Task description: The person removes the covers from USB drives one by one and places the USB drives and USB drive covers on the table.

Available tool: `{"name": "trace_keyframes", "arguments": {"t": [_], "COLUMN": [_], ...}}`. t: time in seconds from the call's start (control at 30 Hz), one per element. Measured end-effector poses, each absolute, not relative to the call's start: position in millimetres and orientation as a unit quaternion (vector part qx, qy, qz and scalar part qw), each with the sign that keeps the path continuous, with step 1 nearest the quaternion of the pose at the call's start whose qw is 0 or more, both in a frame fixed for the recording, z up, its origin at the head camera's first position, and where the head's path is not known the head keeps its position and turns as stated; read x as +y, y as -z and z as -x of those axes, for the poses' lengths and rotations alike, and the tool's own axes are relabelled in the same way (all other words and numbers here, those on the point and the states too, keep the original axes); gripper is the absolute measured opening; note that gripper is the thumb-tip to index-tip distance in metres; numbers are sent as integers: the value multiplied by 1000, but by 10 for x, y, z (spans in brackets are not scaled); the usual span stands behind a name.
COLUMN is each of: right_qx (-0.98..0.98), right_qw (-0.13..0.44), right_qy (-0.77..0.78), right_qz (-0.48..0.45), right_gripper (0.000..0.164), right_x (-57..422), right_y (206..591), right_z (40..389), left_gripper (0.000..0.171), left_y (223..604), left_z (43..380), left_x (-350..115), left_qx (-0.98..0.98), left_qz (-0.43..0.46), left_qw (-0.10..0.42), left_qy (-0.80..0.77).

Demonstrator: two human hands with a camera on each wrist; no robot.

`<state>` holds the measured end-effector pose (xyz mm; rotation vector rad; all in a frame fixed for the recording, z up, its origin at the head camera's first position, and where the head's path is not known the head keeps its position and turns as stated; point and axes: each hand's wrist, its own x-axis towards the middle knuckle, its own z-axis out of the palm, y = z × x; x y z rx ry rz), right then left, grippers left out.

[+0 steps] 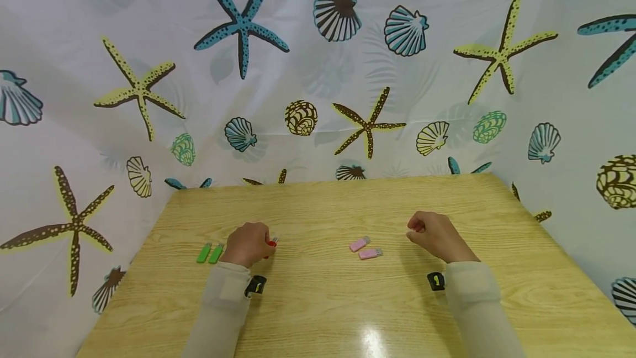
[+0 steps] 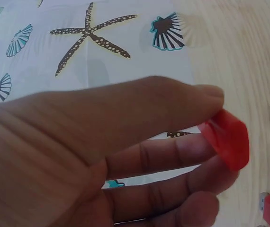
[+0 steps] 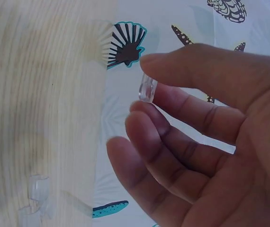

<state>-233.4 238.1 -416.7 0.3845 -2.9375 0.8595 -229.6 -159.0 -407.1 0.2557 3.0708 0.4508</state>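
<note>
While the head view sets the left grip (image 1: 247,243) left of the pink USB sticks (image 1: 368,254) on the counter (image 1: 318,303) and the right grip (image 1: 437,235) right of them, those sticks lie roughly crosswise, plugs toward the right grip. In the left wrist view, the left grip pinches what looks like a red USB stick (image 2: 232,142), its visible length slanting down rightward, plug hidden; a slackened pinch could drop it left of the pink USB sticks. In the right wrist view, the right grip pinches a clear cap (image 3: 147,89), long axis near-upright; being small, it could slip free if squeezed unevenly.
</note>
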Motion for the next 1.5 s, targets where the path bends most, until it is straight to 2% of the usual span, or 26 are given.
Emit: {"name": "trace_keyframes", "arguments": {"t": [0.47,0.97,1.2,1.5], "right_qx": [-967,-971,-971,-970], "right_qw": [0,-34,-36,-40], "right_qy": [-244,-234,-235,-238], "right_qz": [-78,-37,-28,-23], "right_gripper": [17,19,20,21], "right_x": [2431,2523,2542,2567], "right_y": [4215,4343,4385,4409], "right_z": [2320,2360,2369,2377], "left_gripper": [43,28,28,26], "left_y": [4153,4236,4243,4280], "left_z": [2335,2362,2367,2381], "left_x": [-1617,-1632,-1636,-1642], "left_qx": [989,992,993,994], "left_qz": [-56,-35,-29,-27], "left_qw": [32,48,61,50], "left_qy": [-132,-110,-95,-93]}}
